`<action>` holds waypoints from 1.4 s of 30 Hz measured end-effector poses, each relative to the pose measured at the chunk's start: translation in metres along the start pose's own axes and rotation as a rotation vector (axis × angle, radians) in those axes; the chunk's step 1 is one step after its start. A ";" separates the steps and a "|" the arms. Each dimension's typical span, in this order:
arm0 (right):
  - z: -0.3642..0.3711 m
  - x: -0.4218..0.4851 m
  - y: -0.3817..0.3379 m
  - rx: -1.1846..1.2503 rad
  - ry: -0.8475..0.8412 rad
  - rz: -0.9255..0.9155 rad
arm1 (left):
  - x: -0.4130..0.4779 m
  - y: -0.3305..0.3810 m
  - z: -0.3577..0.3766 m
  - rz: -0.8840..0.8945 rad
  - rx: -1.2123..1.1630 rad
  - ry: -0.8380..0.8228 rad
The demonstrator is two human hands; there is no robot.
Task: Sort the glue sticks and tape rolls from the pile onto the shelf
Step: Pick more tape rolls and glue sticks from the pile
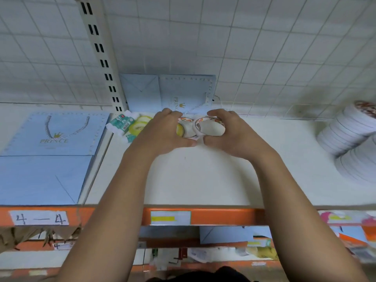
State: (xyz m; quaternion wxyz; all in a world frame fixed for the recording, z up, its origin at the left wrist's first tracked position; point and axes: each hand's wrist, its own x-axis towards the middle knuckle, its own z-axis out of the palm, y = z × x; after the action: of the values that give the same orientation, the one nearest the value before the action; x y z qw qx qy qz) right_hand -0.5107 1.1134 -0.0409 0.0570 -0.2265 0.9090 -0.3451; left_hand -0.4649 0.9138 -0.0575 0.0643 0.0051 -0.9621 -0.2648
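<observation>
Fingers [172, 113] of my left hand [162, 135] are curled over the left tape roll [187, 131], thumb underneath, gripping it. My right hand [232, 135] grips the right tape roll [210, 129] the same way. The two rolls are touching, at the far middle of the white shelf [203, 180]. Just left of them I see yellow tape rolls [140, 125] and green-and-white packs [121, 124]. Behind, a blue gift bag [183, 92] stands against the grid. Well off to the right, a tilted stack of white rolls [350, 137].

Probably a shop: labelled shelves [203, 180]
</observation>
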 end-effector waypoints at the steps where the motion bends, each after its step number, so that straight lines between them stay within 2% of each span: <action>1: -0.005 -0.006 0.003 -0.007 0.016 0.006 | -0.002 0.009 0.002 0.021 -0.008 -0.004; 7: -0.051 -0.042 0.031 -0.031 0.101 0.049 | 0.006 0.066 0.017 0.099 -0.020 -0.047; 16: -0.156 -0.102 0.104 -0.115 0.277 0.137 | 0.044 0.195 0.065 0.269 -0.011 -0.167; 22: -0.221 -0.133 0.158 -0.180 0.333 0.169 | 0.056 0.273 0.098 0.306 -0.006 -0.145; 28: -0.256 -0.146 0.204 -0.175 0.296 0.146 | 0.058 0.313 0.119 0.232 -0.011 -0.114; 35: -0.267 -0.145 0.235 -0.138 0.157 0.086 | 0.052 0.335 0.126 0.118 -0.025 -0.010; 42: -0.292 -0.156 0.250 -0.053 0.017 0.090 | 0.056 0.385 0.142 0.199 -0.026 -0.043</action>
State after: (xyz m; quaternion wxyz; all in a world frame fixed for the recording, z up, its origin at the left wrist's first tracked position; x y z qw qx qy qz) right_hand -0.5412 1.5244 0.0081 0.0585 -0.1840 0.9276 -0.3200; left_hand -0.5291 1.3146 0.0249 0.0699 -0.0970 -0.9555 -0.2698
